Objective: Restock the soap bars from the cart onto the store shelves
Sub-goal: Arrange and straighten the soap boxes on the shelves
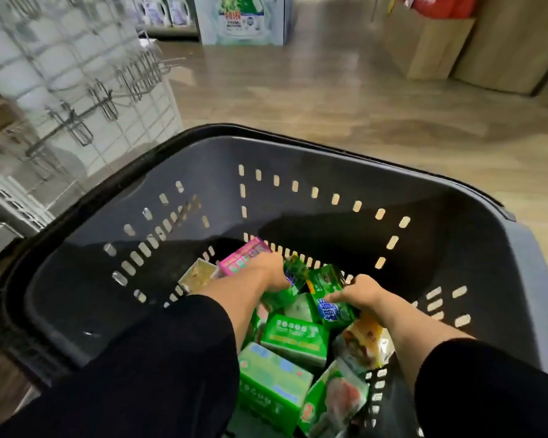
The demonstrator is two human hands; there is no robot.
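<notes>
In cart (pixel 298 172), both hands grip soap pkts (pixel 326 298).

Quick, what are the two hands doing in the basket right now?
Left hand: gripping a dark green soap pack.
Right hand: gripping another green soap pack.

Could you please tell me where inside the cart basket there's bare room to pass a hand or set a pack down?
The basket's left floor, between its slotted left wall and the cream pack, looks bare. It is crowded from the pink box rightward, where the left hand and right hand grip green soap packs.
</notes>
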